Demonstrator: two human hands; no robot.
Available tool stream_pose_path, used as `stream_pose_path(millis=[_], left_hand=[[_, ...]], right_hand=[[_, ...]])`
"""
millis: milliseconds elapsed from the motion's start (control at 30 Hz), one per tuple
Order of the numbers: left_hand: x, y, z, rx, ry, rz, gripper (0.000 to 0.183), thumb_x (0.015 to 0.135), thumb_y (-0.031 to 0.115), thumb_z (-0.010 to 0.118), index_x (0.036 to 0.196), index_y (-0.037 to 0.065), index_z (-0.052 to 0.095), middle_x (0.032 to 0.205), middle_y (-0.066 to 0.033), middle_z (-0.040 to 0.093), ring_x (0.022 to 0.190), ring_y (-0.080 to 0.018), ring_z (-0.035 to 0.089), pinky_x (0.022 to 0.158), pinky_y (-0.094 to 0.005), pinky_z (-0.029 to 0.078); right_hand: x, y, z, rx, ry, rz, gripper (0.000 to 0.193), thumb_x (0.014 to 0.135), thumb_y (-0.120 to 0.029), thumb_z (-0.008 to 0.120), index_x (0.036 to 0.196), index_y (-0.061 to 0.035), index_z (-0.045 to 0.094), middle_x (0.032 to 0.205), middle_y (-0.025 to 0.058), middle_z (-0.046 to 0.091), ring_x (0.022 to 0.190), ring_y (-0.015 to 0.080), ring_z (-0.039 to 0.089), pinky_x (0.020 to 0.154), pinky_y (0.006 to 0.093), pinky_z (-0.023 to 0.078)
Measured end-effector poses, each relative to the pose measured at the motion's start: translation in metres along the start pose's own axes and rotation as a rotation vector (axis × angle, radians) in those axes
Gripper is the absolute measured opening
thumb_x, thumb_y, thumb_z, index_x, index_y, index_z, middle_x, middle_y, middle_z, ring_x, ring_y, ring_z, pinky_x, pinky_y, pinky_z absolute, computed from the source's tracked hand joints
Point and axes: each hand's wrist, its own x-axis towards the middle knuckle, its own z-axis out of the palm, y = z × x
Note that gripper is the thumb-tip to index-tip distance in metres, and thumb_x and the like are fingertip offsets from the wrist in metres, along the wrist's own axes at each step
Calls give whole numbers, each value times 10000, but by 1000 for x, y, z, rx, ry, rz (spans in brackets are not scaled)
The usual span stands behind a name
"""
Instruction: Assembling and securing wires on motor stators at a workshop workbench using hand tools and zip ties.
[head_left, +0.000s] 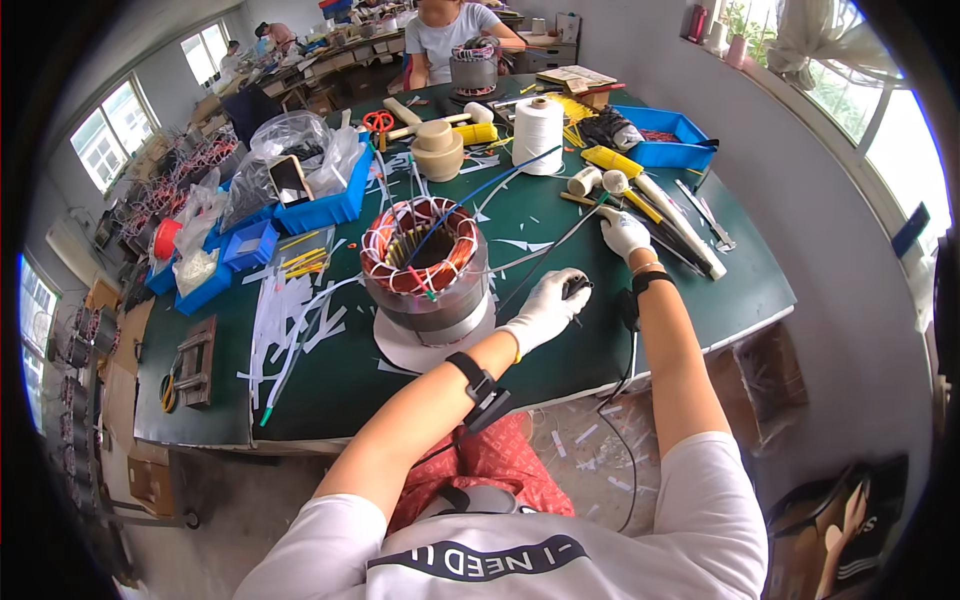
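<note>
A motor stator (425, 265) with orange-red windings laced in white cord stands upright on a round white base (392, 345). My left hand (548, 312), in a white glove, is just right of the stator, its fingers closed around a small black object (577, 289) whose kind I cannot make out. Farther right, my gloved right hand (627, 234) is closed at the end of a grey sleeved lead (560, 243) that stretches from the stator; its green tip (602, 198) sticks out past the fingers. A blue sleeved lead (495, 187) rises from the windings toward a white cord spool (538, 135).
Mallets (585, 181) and long tubes (685, 228) lie beyond my right hand. Blue bins (340, 200) stand at the left and another blue bin (672, 152) at the back right. White paper strips (280, 330) litter the table's left. Across the table sits a person (450, 40).
</note>
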Motion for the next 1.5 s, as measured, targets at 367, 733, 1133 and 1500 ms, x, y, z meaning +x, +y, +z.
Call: stream_pose_path(millis=[367, 733, 1133, 1500], left_hand=[[82, -9, 67, 688, 304, 267, 173, 794, 197, 693, 952, 155, 634, 1073, -130, 562, 949, -347, 594, 815, -456, 505], [125, -7, 66, 1018, 245, 102, 457, 764, 394, 712, 1173, 204, 644, 1249, -75, 559, 1152, -305, 502, 939, -463, 443], [100, 18, 48, 985, 255, 30, 964, 650, 653, 733, 1440, 199, 419, 1533, -174, 277, 1366, -404, 270, 1112, -536, 221], [96, -23, -27, 1210, 587, -610, 650, 963, 536, 312, 1508, 182, 303, 1588, -121, 201, 1464, -355, 147, 1169, -542, 44]], right_hand=[[-181, 36, -37, 85, 266, 101, 223, 883, -153, 567, 1080, -68, 630, 952, 195, 658, 881, 377, 630, 793, 423, 510], [-182, 30, -31, -43, 383, 101, 197, 887, -157, 578, 1053, -78, 651, 884, 201, 645, 786, 354, 645, 706, 413, 524], [-187, 33, -30, -22, 386, 71, 221, 884, -134, 587, 1084, -71, 655, 948, 155, 667, 871, 334, 642, 756, 398, 517], [-188, 27, -35, -33, 362, 66, 344, 881, -247, 641, 1183, -82, 637, 1033, 190, 672, 924, 363, 638, 802, 424, 510]])
